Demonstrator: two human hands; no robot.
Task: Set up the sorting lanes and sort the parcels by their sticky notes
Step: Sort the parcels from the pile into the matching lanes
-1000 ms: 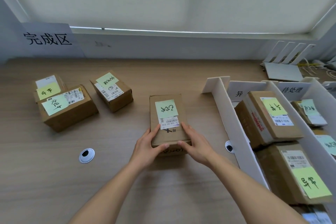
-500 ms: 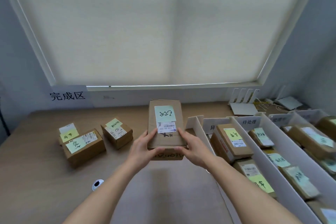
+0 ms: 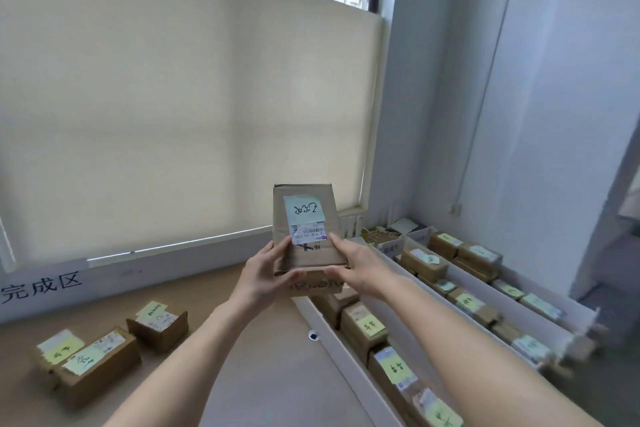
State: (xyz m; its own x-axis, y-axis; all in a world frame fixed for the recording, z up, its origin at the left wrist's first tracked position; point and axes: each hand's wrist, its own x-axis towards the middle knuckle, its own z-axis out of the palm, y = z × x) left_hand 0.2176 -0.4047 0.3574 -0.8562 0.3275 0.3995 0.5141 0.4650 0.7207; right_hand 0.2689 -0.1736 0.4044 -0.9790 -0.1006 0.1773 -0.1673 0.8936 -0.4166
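I hold a brown cardboard parcel [image 3: 304, 243] up in the air above the table, tilted towards me. A pale green sticky note [image 3: 303, 211] with handwriting and a white barcode label sit on its top face. My left hand [image 3: 266, 274] grips its near left corner, thumb on top. My right hand [image 3: 356, 267] grips its near right corner the same way. To the right, white divider boards [image 3: 346, 354] form sorting lanes filled with several parcels bearing yellow and green notes [image 3: 370, 324].
Three parcels with sticky notes [image 3: 93, 360] [image 3: 159, 321] sit on the wooden table [image 3: 270, 378] at the left, below a white sign with black characters [image 3: 41, 288]. A small round white grommet [image 3: 312, 335] lies by the nearest divider. A window blind fills the back wall.
Both hands have lifted the parcel off the table and raised it higher. The view has tilted upward, so more of the window and right wall shows.
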